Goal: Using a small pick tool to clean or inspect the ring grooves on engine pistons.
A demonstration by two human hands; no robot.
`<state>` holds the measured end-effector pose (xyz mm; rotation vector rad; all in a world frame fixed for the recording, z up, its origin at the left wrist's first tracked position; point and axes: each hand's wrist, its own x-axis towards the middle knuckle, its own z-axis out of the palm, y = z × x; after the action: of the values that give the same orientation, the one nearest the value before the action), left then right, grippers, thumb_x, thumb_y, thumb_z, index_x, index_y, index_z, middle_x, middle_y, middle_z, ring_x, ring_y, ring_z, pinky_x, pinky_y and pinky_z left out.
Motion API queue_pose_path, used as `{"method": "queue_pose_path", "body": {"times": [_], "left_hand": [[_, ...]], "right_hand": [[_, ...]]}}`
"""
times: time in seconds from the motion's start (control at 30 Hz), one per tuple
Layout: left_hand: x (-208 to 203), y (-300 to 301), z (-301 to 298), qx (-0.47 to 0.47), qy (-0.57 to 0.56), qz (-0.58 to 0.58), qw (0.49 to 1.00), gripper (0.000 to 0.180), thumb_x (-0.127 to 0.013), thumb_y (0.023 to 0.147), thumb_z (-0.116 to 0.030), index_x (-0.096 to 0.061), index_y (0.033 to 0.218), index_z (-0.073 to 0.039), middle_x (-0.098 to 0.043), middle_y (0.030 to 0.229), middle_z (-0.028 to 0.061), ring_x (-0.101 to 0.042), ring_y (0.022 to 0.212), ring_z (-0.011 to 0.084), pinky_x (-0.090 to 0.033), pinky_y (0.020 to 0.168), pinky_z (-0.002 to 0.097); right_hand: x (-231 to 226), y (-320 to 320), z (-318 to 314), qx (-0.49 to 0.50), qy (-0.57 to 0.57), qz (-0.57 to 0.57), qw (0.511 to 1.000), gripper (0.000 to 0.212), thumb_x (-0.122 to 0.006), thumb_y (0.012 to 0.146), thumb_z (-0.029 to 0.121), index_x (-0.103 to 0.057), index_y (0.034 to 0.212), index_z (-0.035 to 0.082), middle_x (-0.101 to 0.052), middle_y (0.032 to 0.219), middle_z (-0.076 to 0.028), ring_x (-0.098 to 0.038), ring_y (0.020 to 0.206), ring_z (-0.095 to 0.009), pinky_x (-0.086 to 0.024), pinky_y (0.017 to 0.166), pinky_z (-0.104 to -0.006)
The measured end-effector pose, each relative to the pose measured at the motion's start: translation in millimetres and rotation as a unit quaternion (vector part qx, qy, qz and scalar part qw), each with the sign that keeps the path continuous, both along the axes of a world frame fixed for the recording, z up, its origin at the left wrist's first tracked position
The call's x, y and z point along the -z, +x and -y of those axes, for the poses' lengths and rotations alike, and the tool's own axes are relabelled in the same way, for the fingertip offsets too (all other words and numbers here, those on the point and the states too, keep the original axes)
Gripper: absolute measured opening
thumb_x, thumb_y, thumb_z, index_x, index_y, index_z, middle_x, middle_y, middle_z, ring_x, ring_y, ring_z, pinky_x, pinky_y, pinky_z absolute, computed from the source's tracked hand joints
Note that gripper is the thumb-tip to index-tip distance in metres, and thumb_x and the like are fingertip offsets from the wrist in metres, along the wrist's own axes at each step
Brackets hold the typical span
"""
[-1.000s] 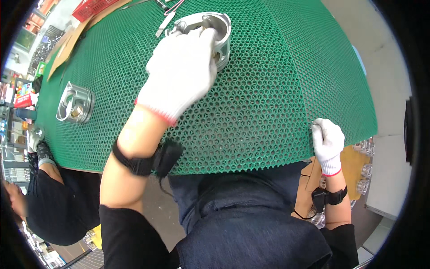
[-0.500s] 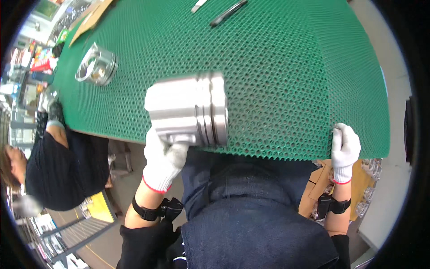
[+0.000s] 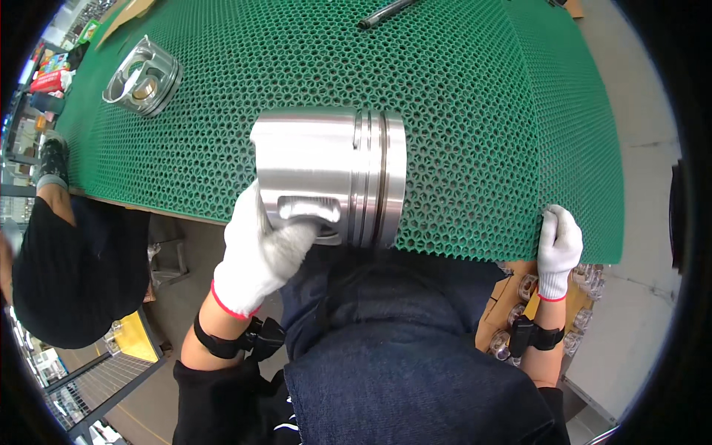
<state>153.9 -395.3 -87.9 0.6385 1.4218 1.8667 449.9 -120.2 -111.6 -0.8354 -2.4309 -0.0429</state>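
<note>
We hold a large silver piston (image 3: 330,176) up close before us in our left hand (image 3: 259,259), its axis lying sideways, ring grooves toward our right and the open skirt toward our left; the gloved grip is closed on the lower skirt, with the thumb pressed by the pin boss, so the piston hangs in the air above the near edge of the table (image 3: 475,133) and touches nothing else. Our right hand (image 3: 560,248) is wrapped, fingers curled shut, over the near right edge of the green honeycomb mat (image 3: 222,141) that covers the table. To carry this well we judge that the grip should sit deep on the skirt rather than at the fingertips, since the smooth metal looks heavy and slick against a cotton glove; we would keep the wrist under the weight, keep the grooved crown clear of the table edge, and let the right hand steady the mat so it does not slide. Counting: two pistons, the one in hand and a second piston (image 3: 142,76) lying far left on the mat; one dark rod (image 3: 386,12) at the far edge; two white gloves; one other person (image 3: 67,267) in dark clothes at our left
</note>
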Motion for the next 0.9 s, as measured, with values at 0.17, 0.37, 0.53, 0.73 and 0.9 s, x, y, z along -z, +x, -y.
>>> {"method": "queue_pose_path", "body": {"times": [0.17,0.37,0.53,0.73,0.9], "left_hand": [[-27,-25,-44,0.027,-0.11,-0.057,0.992,0.027,-0.059,0.087,0.0,-0.059,0.114,0.002,-0.065,0.102,0.0047,-0.061,0.088,0.0111,-0.05,0.078,0.0259],[-39,-37,-55,-0.006,-0.062,-0.018,0.998,0.027,-0.057,0.087,-0.006,-0.061,0.112,0.003,-0.065,0.097,0.0031,-0.059,0.085,0.0101,-0.049,0.077,0.0257],[-62,-23,-47,-0.018,-0.157,-0.688,0.708,0.044,-0.066,0.065,0.0,-0.065,0.109,-0.007,-0.067,0.095,0.0137,-0.065,0.083,0.0305,-0.053,0.079,0.0366],[-3,-42,-61,-0.23,-0.024,-0.676,0.7,0.05,-0.077,0.077,-0.027,-0.061,0.119,-0.005,-0.06,0.126,0.0129,-0.059,0.114,0.0311,-0.047,0.099,0.0423],[-20,-33,-87,-0.1,-0.096,-0.512,0.848,0.053,-0.073,0.079,-0.017,-0.058,0.127,-0.004,-0.065,0.12,0.0139,-0.063,0.111,0.0278,-0.049,0.097,0.0362]], "right_hand": [[3,6,-2,0.015,-0.003,0.004,1.0,0.005,-0.063,0.086,0.005,-0.065,0.09,0.003,-0.067,0.079,-0.012,-0.064,0.069,-0.027,-0.051,0.066,-0.0333],[1,3,0,0.028,-0.007,0.014,0.999,0.005,-0.064,0.085,0.006,-0.066,0.09,0.005,-0.067,0.081,-0.011,-0.064,0.071,-0.028,-0.05,0.068,-0.0345],[1,0,-2,0.011,0.013,0.005,1.0,0.006,-0.065,0.084,0.006,-0.066,0.09,0.005,-0.066,0.08,-0.011,-0.063,0.07,-0.028,-0.05,0.067,-0.0345],[-7,3,2,0.0,-0.009,-0.008,1.0,0.008,-0.068,0.081,0.006,-0.066,0.089,0.005,-0.063,0.075,-0.01,-0.061,0.066,-0.027,-0.048,0.063,-0.0342],[-22,-1,9,-0.015,-0.076,-0.004,0.997,0.009,-0.064,0.083,0.014,-0.069,0.086,0.007,-0.06,0.073,-0.01,-0.062,0.068,-0.028,-0.047,0.06,-0.0382]]}}
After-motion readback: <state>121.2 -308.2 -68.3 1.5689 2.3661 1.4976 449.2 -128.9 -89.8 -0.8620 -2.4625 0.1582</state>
